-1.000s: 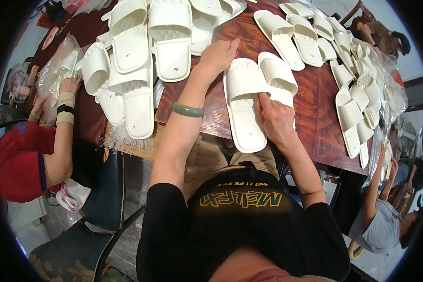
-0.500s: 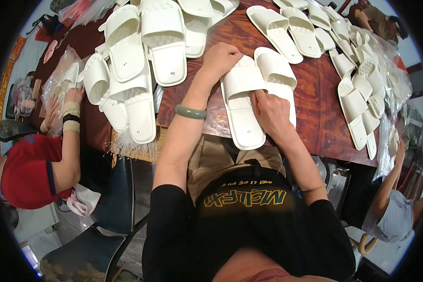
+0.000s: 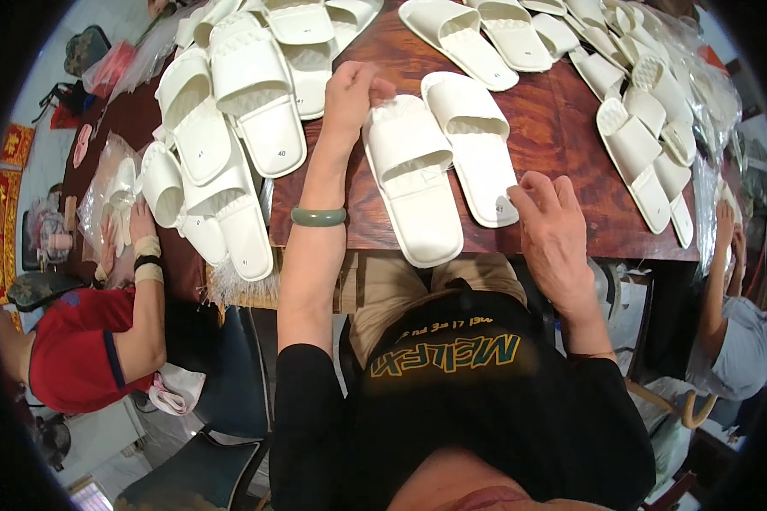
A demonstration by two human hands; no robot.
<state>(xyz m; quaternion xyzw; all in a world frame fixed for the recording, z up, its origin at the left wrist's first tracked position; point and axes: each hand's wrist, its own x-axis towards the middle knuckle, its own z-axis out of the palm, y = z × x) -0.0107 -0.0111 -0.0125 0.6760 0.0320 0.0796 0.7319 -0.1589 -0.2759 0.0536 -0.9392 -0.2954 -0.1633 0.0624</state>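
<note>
Two white slippers lie side by side in front of me on the reddish-brown wooden table. The left slipper (image 3: 413, 213) has a broad strap and points away from me. To its right, the other slipper (image 3: 479, 175) lies slightly farther off. My left hand (image 3: 354, 98), with a green bangle on its wrist, is at the toe end of the left slipper; its fingertips are blurred. My right hand (image 3: 554, 234) is beside the heel of the right-hand slipper, its fingers bent and apart. Whether its thumb touches that slipper's edge, I cannot tell.
Overlapping white slippers (image 3: 260, 140) are stacked at left. More slippers (image 3: 635, 166) lie at right beside clear plastic (image 3: 703, 200). A person in red (image 3: 85, 349) works at left, and another in grey (image 3: 733, 341) at right. A dark chair (image 3: 226, 383) stands at lower left.
My right hand has come out from the left slipper's strap and moved right. The two slippers now lie farther apart. My left hand stays near the left slipper's toe.
</note>
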